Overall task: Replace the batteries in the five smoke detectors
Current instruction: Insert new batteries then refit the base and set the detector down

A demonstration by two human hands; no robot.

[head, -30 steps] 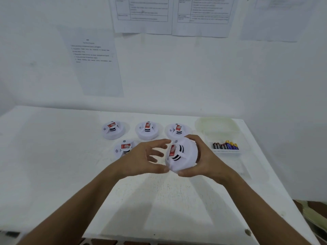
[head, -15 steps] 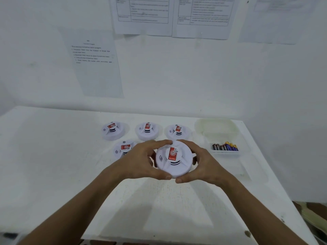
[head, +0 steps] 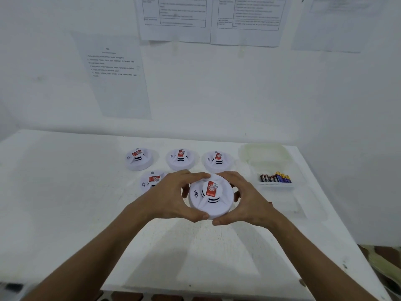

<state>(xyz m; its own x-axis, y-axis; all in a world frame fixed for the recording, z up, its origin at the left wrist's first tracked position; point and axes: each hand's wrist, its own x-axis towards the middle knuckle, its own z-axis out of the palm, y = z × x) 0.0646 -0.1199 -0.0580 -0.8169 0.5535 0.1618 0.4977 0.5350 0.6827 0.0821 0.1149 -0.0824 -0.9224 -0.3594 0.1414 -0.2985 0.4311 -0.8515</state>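
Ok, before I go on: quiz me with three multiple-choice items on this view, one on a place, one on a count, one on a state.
1. Where is the clear box of batteries?
A. Right of the detectors
B. Left of the detectors
C. At the table's near edge

2. How many smoke detectors lie on the table, not held?
A. Two
B. Four
C. Five

3. How is the held smoke detector gripped?
A. Right hand only
B. Both hands around its rim
C. Lying untouched

Answers:
1 A, the box sits by the table's right edge.
2 B, three lie in the back row and one nearer.
3 B, the left hand and right hand wrap its sides, label up.
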